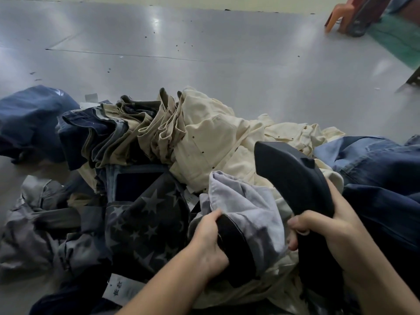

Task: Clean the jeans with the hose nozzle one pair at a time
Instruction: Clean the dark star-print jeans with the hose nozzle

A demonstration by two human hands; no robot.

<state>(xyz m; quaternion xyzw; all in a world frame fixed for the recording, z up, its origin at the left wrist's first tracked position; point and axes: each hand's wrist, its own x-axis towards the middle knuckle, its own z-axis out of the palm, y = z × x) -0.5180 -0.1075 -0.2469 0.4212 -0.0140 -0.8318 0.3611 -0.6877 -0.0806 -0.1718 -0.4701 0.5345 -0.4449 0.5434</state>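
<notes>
A heap of jeans covers the near half of the grey table. On top, close to me, lies a pale grey-lilac pair with a dark waistband. My left hand grips its dark edge, thumb on top. My right hand is curled round the lower part of a black plastic hose nozzle; the nozzle's wide head points up and to the left over the cream jeans. The hose itself is hidden.
Around these lie a dark star-printed pair, stacked khaki and navy pairs, grey pairs at the left and blue denim at the right. An orange plastic stool stands on a green floor at the far right.
</notes>
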